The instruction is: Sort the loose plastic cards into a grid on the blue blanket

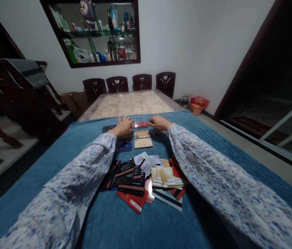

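Observation:
A small stack of red cards (141,124) lies on the blue cloth between my hands. My left hand (124,128) is at its left end with fingers bent. At the right end, my right hand (159,123) has its fingertips against the cards. Nearer me sit an orange-yellow card stack (141,134) and a cream card stack (143,143). Dark cards (109,128) and blue cards (124,146) lie partly under my left hand. A loose heap holds black cards (125,173), pale gold cards (168,176), white cards (144,162) and red cards (134,200).
The blue cloth (83,138) covers the near part of a long stone-patterned table (132,103). Several dark chairs (142,82) stand at the far end. A railing (8,83) is at the left; an orange bucket (197,108) stands on the floor at the right.

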Demonstrator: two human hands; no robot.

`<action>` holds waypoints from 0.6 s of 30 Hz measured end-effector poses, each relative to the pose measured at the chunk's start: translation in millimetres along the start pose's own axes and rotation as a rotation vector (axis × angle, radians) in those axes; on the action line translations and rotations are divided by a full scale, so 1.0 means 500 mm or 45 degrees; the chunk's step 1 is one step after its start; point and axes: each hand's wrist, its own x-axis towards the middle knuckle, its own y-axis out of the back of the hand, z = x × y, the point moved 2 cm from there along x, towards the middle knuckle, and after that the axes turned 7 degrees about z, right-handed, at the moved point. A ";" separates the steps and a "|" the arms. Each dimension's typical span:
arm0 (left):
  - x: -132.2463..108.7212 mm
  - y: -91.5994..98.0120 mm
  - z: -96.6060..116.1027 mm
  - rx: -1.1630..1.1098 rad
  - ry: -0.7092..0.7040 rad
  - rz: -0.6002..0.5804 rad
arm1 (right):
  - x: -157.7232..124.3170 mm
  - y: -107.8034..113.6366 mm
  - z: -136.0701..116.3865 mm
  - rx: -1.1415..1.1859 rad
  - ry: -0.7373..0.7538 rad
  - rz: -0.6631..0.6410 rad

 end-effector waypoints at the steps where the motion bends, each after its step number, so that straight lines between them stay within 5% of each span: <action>1: -0.006 0.004 0.002 -0.004 -0.005 0.007 | -0.006 0.002 -0.005 0.001 0.005 0.002; 18: -0.133 0.058 0.028 0.009 0.021 0.100 | -0.095 0.025 -0.089 -0.111 0.051 0.057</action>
